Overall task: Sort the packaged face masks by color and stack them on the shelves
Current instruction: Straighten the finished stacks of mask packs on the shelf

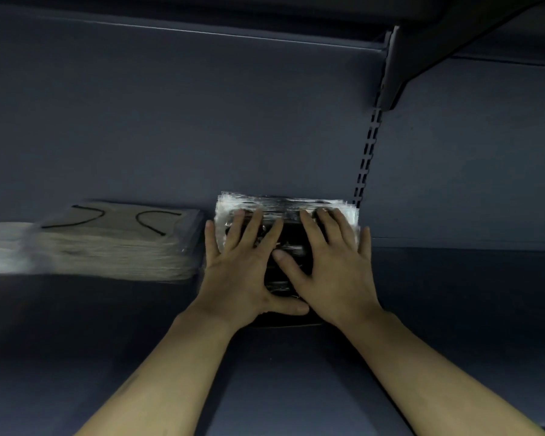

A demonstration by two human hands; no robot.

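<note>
Both hands (243,265) (331,262) flat, fingers spread

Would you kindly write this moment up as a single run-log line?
left hand: flat on black mask stack | right hand: flat on same stack | grey mask stack: to its left, apart | surface: shelf

Black mask stack (285,215) – glossy clear plastic wrap; shelf (438,309) – matt painted metal.

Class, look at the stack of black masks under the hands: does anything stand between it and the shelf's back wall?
Nothing visible does. The black mask stack already appears to reach the back wall, and both hands lie flat on top.
</note>
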